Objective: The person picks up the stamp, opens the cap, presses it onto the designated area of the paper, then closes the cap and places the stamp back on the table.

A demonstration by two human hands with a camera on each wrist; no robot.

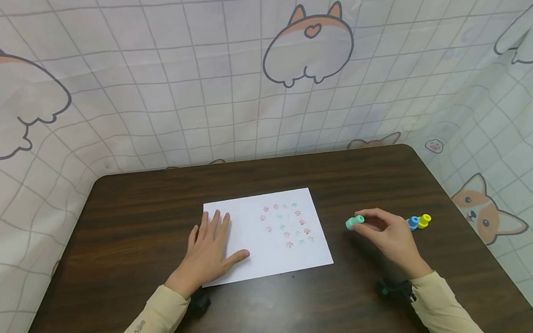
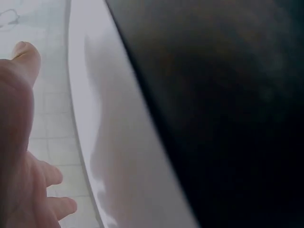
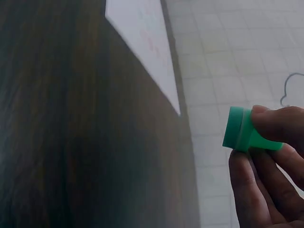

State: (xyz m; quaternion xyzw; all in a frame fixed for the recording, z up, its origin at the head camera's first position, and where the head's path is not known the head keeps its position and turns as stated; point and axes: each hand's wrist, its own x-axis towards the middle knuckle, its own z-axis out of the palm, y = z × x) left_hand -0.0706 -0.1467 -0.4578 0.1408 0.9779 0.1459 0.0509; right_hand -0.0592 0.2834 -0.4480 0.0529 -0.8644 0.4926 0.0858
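My right hand pinches a small green stamp between thumb and fingers, right of the paper and apart from it. In the right wrist view the stamp shows a darker wide end and a lighter narrow end partly covered by the fingers. A white sheet of paper lies on the table, with rows of small red, pink and pale green stamped prints on its right half. My left hand rests on the sheet's left side, fingers spread and straight, palm down.
A blue stamp and a yellow stamp stand side by side just right of my right hand. The dark wooden table reaches back to a white gridded cloth with dog drawings.
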